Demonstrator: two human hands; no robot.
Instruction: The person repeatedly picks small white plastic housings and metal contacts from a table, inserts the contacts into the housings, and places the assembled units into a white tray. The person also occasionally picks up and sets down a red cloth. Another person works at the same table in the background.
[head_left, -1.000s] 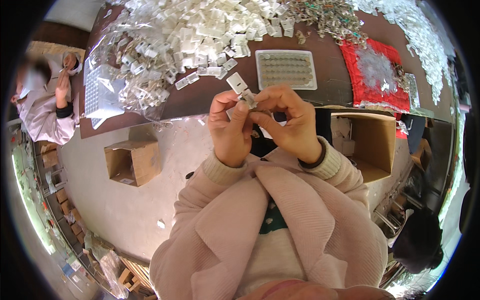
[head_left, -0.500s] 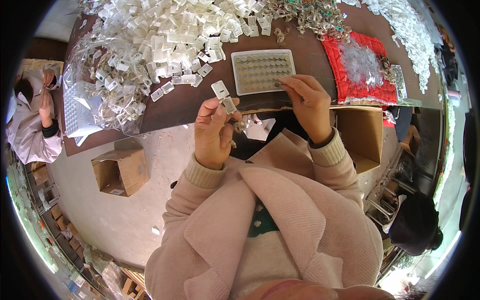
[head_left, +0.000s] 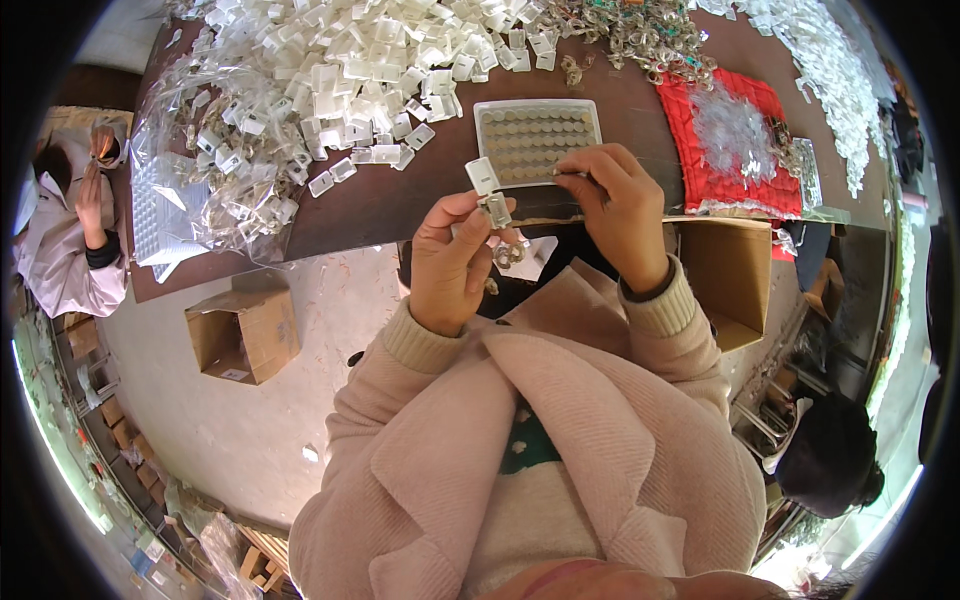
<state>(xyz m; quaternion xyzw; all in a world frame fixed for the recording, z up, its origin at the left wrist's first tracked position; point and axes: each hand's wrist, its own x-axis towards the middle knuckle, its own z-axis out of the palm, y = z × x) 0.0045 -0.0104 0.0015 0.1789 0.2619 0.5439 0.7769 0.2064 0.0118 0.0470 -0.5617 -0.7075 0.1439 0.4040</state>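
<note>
My left hand (head_left: 452, 260) holds a small clear plastic case (head_left: 489, 195), lid flipped up, above the near edge of the brown table (head_left: 380, 205). My right hand (head_left: 620, 210) is over the near edge of a white tray (head_left: 535, 135) of round grey pieces, fingertips pinched together; whether they hold a piece I cannot tell. A big heap of the same clear cases (head_left: 330, 70) covers the table's far left.
A red cloth (head_left: 735, 140) with clear bits lies at the right. Open cardboard boxes stand on the floor at left (head_left: 243, 330) and right (head_left: 725, 275). A person in white (head_left: 65, 240) sits far left; another person's dark head (head_left: 825, 455) is lower right.
My hands have parted: the right one left the case and reached to the white tray, while the left kept the case near the table edge.
</note>
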